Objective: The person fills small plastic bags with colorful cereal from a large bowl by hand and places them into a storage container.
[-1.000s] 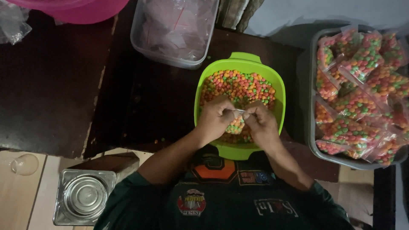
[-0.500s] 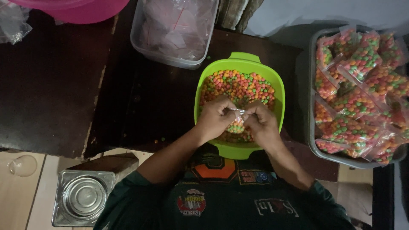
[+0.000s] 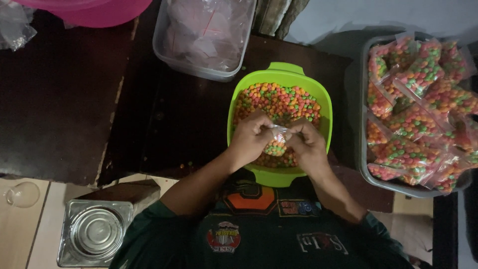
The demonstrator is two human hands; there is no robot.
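Observation:
A bright green tub (image 3: 318,94) full of small orange, green and yellow sweets sits on the dark table in front of me. Over its near half, my left hand (image 3: 250,138) and my right hand (image 3: 308,144) pinch the top of a small clear plastic bag (image 3: 277,144). The bag hangs between the two hands and holds a little heap of the same sweets. Both hands' fingertips meet at the bag's mouth.
A grey tray (image 3: 366,174) at the right is piled with filled sweet bags (image 3: 418,114). A clear plastic box (image 3: 204,35) of empty bags stands behind the tub. A pink basin (image 3: 99,10) sits far left. On the floor are a square metal tin (image 3: 94,234) and a small glass (image 3: 22,194).
Both hands stay at the small bag's top over the green tub, with only slight finger movement. Nothing else has shifted.

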